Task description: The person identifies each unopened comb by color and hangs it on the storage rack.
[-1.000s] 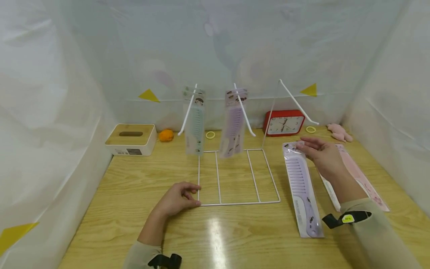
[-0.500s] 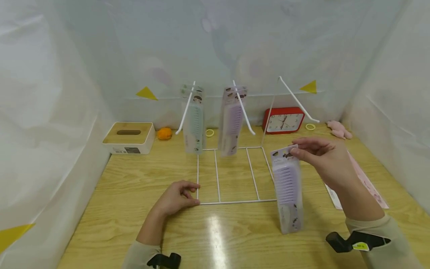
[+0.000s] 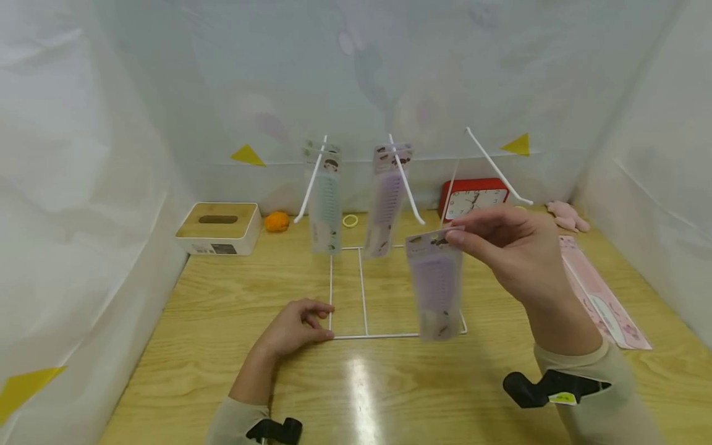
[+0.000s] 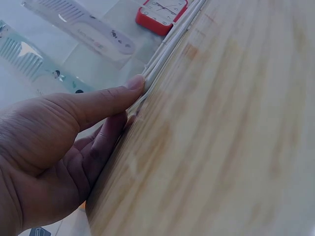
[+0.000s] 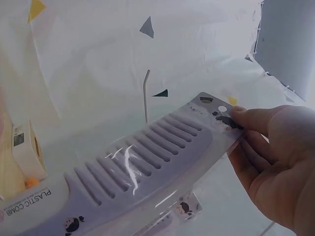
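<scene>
In the head view my right hand [image 3: 517, 259] pinches the top corner of a packaged purple comb [image 3: 436, 284], which hangs over the right part of the white wire rack's base. My left hand [image 3: 295, 329] holds the front-left corner of the wire rack [image 3: 384, 337] between thumb and fingers. A packaged green comb [image 3: 327, 210] hangs from the left hook, and packaged purple comb stock [image 3: 387, 204] from the middle one. Nothing hangs on the right hook [image 3: 499, 165]. In the right wrist view the held comb [image 5: 142, 162] shows a round hole near the pack's top.
Packaged pink comb stock [image 3: 597, 290] lies at the table's right. Along the back stand a tissue box [image 3: 218, 241], an orange ball [image 3: 276, 221], a yellow ring [image 3: 350, 220], a red clock [image 3: 475, 198] and a pink plush toy [image 3: 566, 215]. White sheets enclose the table.
My right hand has lifted the packaged purple comb off the table area at right and carried it left, over the rack's base. The left hand has stayed at the rack's corner.
</scene>
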### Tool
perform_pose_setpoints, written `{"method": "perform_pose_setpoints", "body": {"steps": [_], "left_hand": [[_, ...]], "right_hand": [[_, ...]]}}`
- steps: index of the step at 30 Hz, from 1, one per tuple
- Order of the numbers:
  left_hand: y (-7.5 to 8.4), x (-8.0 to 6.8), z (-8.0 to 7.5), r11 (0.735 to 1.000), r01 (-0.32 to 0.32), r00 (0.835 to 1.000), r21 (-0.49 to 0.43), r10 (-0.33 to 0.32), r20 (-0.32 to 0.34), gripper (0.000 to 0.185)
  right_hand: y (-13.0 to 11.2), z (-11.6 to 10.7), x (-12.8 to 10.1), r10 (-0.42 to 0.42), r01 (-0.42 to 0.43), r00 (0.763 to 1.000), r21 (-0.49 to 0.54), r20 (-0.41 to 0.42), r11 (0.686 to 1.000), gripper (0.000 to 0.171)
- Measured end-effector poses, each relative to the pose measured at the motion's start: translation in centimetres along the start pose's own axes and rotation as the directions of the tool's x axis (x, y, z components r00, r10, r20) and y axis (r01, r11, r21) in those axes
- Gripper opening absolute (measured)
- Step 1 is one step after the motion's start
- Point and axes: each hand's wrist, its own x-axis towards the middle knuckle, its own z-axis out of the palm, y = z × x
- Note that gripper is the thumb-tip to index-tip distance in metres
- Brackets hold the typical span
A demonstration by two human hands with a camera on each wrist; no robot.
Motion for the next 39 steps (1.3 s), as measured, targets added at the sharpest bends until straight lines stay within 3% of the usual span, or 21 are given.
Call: {"method": "perform_pose_setpoints", "body": {"steps": [10, 28, 35, 39], "left_hand": [[-0.1, 0.1, 0.1, 1.0, 0.025, 1.0, -0.005, -0.025, -0.005, 0.044], [0.1, 0.0, 0.1, 0.999, 0.024, 1.0, -0.035, -0.024, 0.001, 0.045], [-0.1, 0.0, 0.1, 0.999, 0.028, 1.0, -0.041, -0.029, -0.001, 0.045], [0.0, 0.0, 0.1, 0.999, 0.027, 1.0, -0.036, -0.027, 0.001, 0.045]], "right_hand": [[-0.3, 1.4, 1.9, 0.009, -0.011, 0.999, -0.057, -0.038, 0.998, 0.016], [-0.2, 1.7, 1.7, 0.015, -0.017, 1.0, -0.086, -0.024, 0.996, 0.017], [0.6, 1.5, 1.6, 0.04, -0.044, 0.999, -0.124, -0.033, 0.991, 0.016], [1.3, 1.4, 2.2, 0.093, -0.105, 0.993, -0.183, -0.074, 0.977, 0.016]]}}
